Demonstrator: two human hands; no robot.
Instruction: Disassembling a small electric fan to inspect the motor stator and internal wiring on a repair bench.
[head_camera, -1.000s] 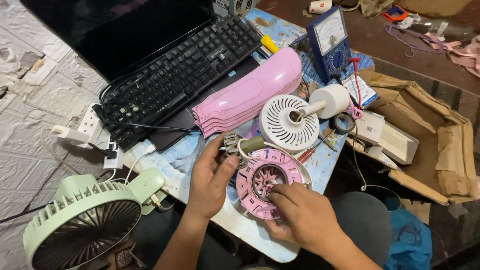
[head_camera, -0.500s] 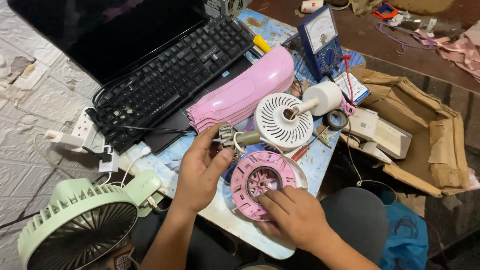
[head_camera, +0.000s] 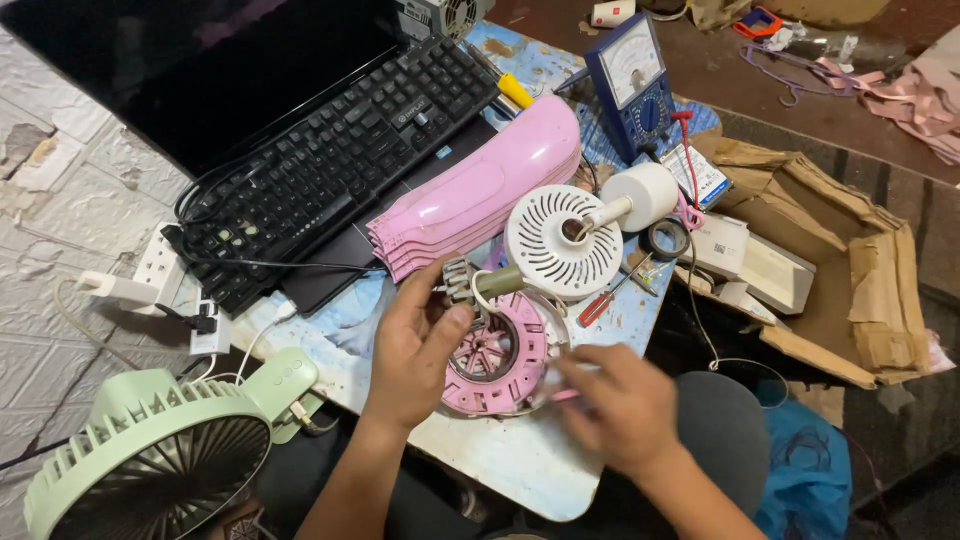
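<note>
A round pink fan housing (head_camera: 500, 360) with spokes lies on the small pale blue table (head_camera: 500, 465). My left hand (head_camera: 415, 350) grips its left rim, thumb on the ring and fingers curled beside a small motor with an olive shaft (head_camera: 475, 282). My right hand (head_camera: 615, 410) is blurred; its fingers pinch the housing's lower right edge. Just behind the housing stand a white slotted disc (head_camera: 560, 240) and a white cylinder (head_camera: 640, 195).
A stack of pink fan blades (head_camera: 470, 200) lies by a black keyboard (head_camera: 330, 150). Behind them stands a blue multimeter (head_camera: 635, 85). A red screwdriver (head_camera: 600, 300) and a tape roll (head_camera: 667, 238) lie right. A green fan (head_camera: 150, 460) sits lower left, torn cardboard (head_camera: 850, 270) right.
My right hand has slid from the housing's front to its lower right edge and is now blurred. My left hand has closed tighter on the left rim by the motor.
</note>
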